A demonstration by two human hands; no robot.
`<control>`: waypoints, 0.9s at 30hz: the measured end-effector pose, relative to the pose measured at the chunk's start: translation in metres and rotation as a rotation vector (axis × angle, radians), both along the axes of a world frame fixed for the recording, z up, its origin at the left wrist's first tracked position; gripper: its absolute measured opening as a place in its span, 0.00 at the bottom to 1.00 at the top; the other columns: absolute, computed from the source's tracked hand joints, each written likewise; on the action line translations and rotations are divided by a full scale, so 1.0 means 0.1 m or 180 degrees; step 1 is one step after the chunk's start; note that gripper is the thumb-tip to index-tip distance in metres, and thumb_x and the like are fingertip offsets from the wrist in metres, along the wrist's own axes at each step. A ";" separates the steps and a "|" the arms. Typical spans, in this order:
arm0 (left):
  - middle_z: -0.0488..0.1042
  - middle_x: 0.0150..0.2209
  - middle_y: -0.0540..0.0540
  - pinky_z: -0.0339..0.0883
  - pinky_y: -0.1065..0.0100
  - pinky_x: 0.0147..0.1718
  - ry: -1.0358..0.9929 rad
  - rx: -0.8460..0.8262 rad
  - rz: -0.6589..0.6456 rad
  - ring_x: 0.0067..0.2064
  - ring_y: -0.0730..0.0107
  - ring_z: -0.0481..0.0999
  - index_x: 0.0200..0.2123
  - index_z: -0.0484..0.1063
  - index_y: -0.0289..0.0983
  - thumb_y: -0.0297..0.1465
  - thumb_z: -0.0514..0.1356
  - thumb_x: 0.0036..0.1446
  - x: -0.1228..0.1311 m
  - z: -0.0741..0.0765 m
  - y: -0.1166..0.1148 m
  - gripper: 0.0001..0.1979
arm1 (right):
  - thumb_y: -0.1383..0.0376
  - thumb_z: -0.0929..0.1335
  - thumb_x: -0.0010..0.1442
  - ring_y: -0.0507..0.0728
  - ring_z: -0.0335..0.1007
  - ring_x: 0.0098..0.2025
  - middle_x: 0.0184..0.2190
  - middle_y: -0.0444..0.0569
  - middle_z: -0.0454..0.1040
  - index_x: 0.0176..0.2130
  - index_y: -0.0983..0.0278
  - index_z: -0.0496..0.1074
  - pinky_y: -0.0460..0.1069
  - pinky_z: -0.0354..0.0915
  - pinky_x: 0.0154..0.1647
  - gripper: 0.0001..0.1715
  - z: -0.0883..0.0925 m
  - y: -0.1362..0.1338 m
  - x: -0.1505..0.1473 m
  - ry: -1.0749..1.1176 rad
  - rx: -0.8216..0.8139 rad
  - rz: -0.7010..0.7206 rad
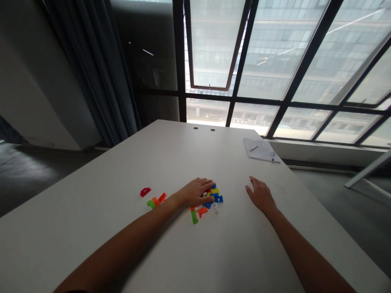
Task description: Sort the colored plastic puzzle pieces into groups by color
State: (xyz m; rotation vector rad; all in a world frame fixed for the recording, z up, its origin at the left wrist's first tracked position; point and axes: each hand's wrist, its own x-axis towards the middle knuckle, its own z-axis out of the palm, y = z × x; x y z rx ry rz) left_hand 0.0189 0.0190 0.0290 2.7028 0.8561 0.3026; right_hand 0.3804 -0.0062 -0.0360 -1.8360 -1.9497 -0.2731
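Note:
My left hand (195, 192) lies palm down on a cluster of small coloured plastic pieces (214, 198), blue, yellow, orange and green, its fingers stretched out over them. To its left lie a dark red piece (145, 191) and a few orange and green pieces (156, 200). A green piece (194, 217) and an orange one (202, 211) sit just below the hand. My right hand (260, 194) rests flat on the bare white table (122, 195), fingers together and extended, a short way right of the cluster and holding nothing.
A sheet of paper (259, 149) with a pen (273, 156) on it lies at the table's far right corner. Two small round holes (204, 129) mark the far edge. Large windows stand behind; a dark curtain (97, 69) hangs at the left.

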 end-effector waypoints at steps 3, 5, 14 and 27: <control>0.56 0.72 0.42 0.42 0.45 0.70 0.0039 -0.0132 -0.0102 0.72 0.49 0.56 0.73 0.52 0.46 0.58 0.46 0.67 0.19 0.10 -0.17 0.38 | 0.59 0.62 0.70 0.67 0.67 0.59 0.57 0.63 0.72 0.62 0.72 0.65 0.61 0.62 0.63 0.28 0.01 -0.01 -0.01 0.0003 -0.0039 0.0010; 0.51 0.74 0.44 0.40 0.45 0.70 0.0028 -0.0204 -0.0007 0.73 0.50 0.51 0.74 0.47 0.49 0.56 0.43 0.69 0.10 0.19 -0.23 0.36 | 0.59 0.62 0.70 0.67 0.68 0.58 0.57 0.63 0.72 0.62 0.72 0.65 0.61 0.63 0.63 0.28 0.02 -0.01 -0.01 0.0013 -0.0065 0.0013; 0.57 0.71 0.44 0.41 0.38 0.69 0.0051 0.0064 0.1796 0.71 0.38 0.55 0.70 0.60 0.46 0.59 0.50 0.63 -1.75 -0.17 -0.24 0.39 | 0.57 0.62 0.71 0.68 0.67 0.59 0.58 0.62 0.72 0.62 0.70 0.66 0.62 0.63 0.62 0.28 0.05 -0.01 -0.06 -0.0072 -0.0078 -0.0039; 0.57 0.71 0.40 0.47 0.45 0.70 -0.0210 0.0080 0.0763 0.72 0.48 0.55 0.72 0.55 0.40 0.54 0.48 0.69 -0.28 -0.23 -0.38 0.36 | 0.59 0.62 0.71 0.68 0.68 0.58 0.57 0.62 0.73 0.62 0.70 0.68 0.63 0.63 0.62 0.26 0.08 -0.04 -0.07 0.0019 -0.0051 0.0005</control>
